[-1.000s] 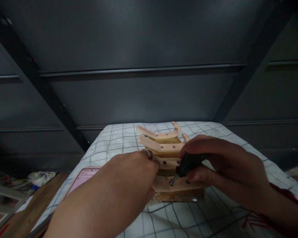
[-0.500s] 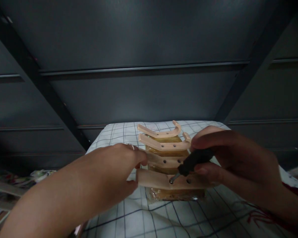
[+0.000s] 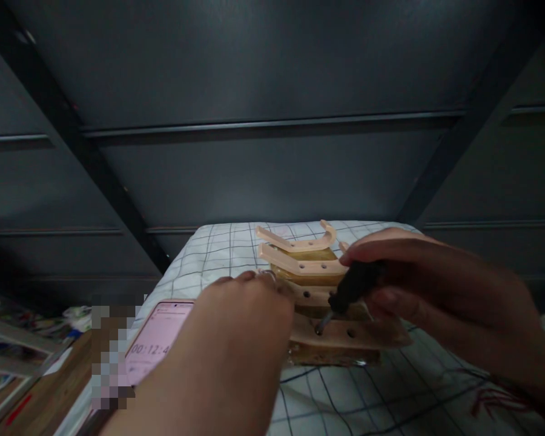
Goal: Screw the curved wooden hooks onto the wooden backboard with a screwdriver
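A stack of curved light wooden pieces (image 3: 309, 266) with drilled holes lies on a checked white cloth (image 3: 227, 248). The lowest piece (image 3: 345, 334) has two holes near its middle. My right hand (image 3: 418, 284) is closed around a black-handled screwdriver (image 3: 352, 284), whose metal tip sits in one hole of the lowest piece. My left hand (image 3: 245, 327) rests against the left end of the stack, fingers curled over the pieces; a ring shows on one finger.
A phone (image 3: 157, 342) with a pink screen showing a timer lies left of the stack on the cloth. Papers and clutter (image 3: 22, 357) sit on a wooden surface at the lower left. Dark metal panels and slanted beams (image 3: 95, 157) rise behind.
My left hand has shifted right and covers the left end of the lowest piece. The phone screen has come back into view. The screwdriver tip stays at the hole.
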`<state>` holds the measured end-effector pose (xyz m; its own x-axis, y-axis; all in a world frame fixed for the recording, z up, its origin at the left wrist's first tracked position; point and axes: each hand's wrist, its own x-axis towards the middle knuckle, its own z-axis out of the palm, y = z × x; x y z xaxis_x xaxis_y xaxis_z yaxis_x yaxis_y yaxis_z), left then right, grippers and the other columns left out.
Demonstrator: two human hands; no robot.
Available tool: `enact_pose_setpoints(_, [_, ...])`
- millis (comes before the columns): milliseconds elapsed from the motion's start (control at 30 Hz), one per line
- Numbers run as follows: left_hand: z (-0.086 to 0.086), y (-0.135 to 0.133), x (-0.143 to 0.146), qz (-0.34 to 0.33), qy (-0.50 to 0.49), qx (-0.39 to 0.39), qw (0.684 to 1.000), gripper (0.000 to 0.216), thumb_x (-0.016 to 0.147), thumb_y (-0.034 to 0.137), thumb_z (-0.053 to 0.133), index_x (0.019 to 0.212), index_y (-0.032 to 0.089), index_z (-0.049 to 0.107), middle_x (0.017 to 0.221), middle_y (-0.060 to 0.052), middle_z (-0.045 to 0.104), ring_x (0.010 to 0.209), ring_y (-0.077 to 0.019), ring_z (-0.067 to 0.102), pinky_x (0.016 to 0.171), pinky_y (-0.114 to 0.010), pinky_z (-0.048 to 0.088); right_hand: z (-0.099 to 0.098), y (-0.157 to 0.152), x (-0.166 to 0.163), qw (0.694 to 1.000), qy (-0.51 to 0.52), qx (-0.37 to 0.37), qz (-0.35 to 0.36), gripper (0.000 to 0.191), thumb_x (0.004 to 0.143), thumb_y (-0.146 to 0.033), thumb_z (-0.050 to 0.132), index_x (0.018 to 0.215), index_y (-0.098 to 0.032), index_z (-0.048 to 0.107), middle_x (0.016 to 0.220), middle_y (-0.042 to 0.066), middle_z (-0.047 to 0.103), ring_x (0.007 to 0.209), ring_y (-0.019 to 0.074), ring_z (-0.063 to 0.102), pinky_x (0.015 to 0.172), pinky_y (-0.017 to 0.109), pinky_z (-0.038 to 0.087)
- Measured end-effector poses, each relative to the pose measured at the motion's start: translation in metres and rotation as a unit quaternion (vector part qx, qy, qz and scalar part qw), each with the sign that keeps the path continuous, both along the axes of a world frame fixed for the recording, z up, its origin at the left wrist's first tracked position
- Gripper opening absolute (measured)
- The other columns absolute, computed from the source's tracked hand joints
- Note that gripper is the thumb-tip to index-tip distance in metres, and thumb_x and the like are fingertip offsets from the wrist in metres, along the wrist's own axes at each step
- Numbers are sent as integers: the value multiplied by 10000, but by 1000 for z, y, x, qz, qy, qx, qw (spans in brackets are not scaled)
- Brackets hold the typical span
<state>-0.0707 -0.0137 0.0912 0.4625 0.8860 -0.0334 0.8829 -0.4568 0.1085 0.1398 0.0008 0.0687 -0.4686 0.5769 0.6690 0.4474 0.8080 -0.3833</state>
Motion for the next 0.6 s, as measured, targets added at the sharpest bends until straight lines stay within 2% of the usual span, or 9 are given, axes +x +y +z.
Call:
enact_pose_setpoints(67, [4,-3,18,10,108,-12,994,378,740,45,427,1016,133,671,958,-173,697,877,-323,659,729,-444,524,1,0,2,1000,-14,-1,-6,254,877,-222,532,1101,-333,570,1010,-11,670,803,161,660,629,246,556])
enact_pose_setpoints(233, [8,-8,40,-44,103,-31,993,389,749,51,391,992,118,688,936,-167,709,908,-337,653,763,-481,520,-1,2,0,999,35,-8,1,145,830,-355,629,966,-326,586,806,-22,645,649,150,634,540,246,538])
enact_pose_setpoints(433, [3,-9,40,-40,104,-50,992,390,722,30,412,984,92,695,926,-213,700,943,-376,640,751,-519,522,-4,4,-3,996,74,-45,24,220,814,-290,653,1014,-349,581,909,-26,659,617,132,628,541,245,546])
enact_pose_setpoints(600, [-1,-9,43,-54,106,-45,992,452,704,28,405,1079,83,651,1061,-219,669,1034,-374,608,818,-535,510,-1,1,-1,998,58,-26,22,146,802,-342,666,935,-350,605,831,-46,670,629,137,636,532,241,532])
